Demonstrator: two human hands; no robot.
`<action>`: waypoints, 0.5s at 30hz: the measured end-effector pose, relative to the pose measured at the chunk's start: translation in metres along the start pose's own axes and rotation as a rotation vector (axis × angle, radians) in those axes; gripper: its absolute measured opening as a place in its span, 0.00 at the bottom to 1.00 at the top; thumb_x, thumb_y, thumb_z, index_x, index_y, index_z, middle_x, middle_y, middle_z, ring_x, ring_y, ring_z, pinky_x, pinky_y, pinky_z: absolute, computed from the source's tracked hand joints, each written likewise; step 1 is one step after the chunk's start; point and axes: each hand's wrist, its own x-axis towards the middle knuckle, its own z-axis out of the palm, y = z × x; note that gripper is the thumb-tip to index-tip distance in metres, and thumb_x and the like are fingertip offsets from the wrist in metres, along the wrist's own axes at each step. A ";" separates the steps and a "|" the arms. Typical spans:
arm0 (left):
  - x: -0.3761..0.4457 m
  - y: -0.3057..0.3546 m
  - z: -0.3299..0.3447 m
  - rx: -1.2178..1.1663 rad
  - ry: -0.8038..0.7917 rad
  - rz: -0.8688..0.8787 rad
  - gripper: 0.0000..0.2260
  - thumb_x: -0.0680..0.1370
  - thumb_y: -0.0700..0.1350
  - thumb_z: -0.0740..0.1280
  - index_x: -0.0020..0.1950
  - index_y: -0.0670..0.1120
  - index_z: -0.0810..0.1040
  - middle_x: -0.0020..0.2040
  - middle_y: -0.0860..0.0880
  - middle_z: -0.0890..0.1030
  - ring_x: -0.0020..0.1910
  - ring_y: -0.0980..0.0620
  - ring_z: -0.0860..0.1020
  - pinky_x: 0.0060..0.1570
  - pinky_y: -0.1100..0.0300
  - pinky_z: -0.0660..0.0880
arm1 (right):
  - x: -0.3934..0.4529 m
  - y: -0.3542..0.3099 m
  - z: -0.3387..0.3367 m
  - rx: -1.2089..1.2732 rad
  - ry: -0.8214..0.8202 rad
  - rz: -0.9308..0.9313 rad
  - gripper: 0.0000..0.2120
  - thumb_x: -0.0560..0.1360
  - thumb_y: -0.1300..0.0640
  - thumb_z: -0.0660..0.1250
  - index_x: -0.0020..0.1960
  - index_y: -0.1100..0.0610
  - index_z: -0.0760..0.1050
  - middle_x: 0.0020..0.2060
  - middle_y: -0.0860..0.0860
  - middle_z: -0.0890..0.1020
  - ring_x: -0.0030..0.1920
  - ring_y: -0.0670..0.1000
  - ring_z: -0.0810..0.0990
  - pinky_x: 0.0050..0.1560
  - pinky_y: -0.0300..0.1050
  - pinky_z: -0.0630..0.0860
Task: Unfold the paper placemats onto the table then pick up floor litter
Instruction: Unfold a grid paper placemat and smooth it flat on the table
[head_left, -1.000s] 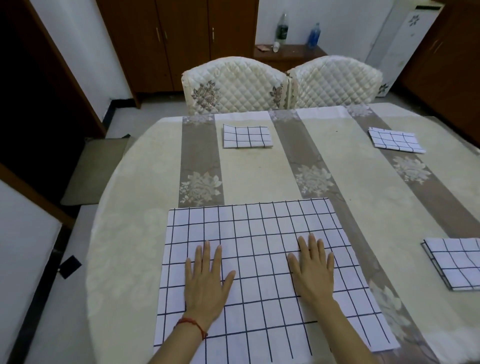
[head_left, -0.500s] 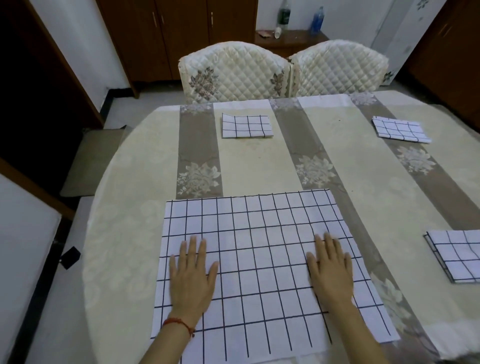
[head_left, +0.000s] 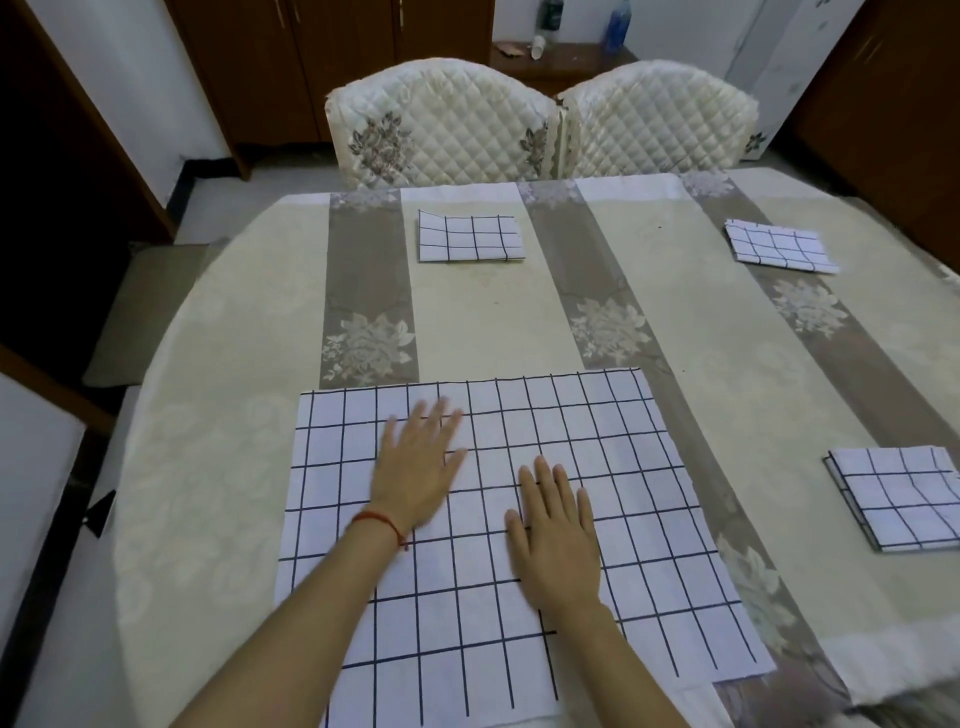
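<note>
A white paper placemat (head_left: 613, 441) with a dark grid lies fully unfolded and flat at the near edge of the table (head_left: 483, 322). My left hand (head_left: 418, 467), with a red string at the wrist, rests palm down on its left middle, fingers spread and slightly blurred. My right hand (head_left: 556, 535) lies flat on the mat a little nearer to me. Three folded placemats sit elsewhere: one at the far middle (head_left: 470, 236), one at the far right (head_left: 779, 247), one at the right edge (head_left: 898, 496).
Two quilted cream chairs (head_left: 441, 130) stand behind the table's far side. A small black scrap (head_left: 98, 512) lies on the floor to the left, near a grey mat (head_left: 156, 301). Dark cabinets and a low shelf with bottles (head_left: 615, 26) line the back wall.
Both hands slid inward over the unfolded mat; the left hand moved up and to the right, the right hand moved left. The view has shifted slightly.
</note>
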 end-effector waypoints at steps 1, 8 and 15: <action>0.001 -0.013 -0.002 -0.016 0.036 -0.102 0.28 0.75 0.60 0.36 0.75 0.53 0.46 0.77 0.52 0.48 0.76 0.50 0.45 0.73 0.45 0.42 | 0.000 0.000 0.001 0.012 0.016 -0.007 0.26 0.77 0.45 0.46 0.74 0.52 0.53 0.74 0.46 0.53 0.73 0.42 0.43 0.72 0.41 0.32; -0.063 0.034 0.003 -0.085 0.240 -0.142 0.25 0.80 0.54 0.39 0.72 0.47 0.60 0.73 0.45 0.65 0.73 0.46 0.57 0.69 0.44 0.54 | 0.000 -0.002 0.000 -0.023 0.022 0.003 0.26 0.77 0.45 0.48 0.73 0.52 0.56 0.74 0.48 0.57 0.73 0.45 0.47 0.72 0.43 0.35; -0.129 0.042 0.040 -0.041 0.162 -0.252 0.27 0.78 0.61 0.40 0.74 0.52 0.55 0.76 0.51 0.56 0.75 0.54 0.38 0.71 0.50 0.42 | 0.000 0.002 -0.003 -0.026 -0.002 -0.021 0.26 0.77 0.45 0.47 0.73 0.52 0.56 0.73 0.48 0.56 0.73 0.45 0.47 0.72 0.43 0.35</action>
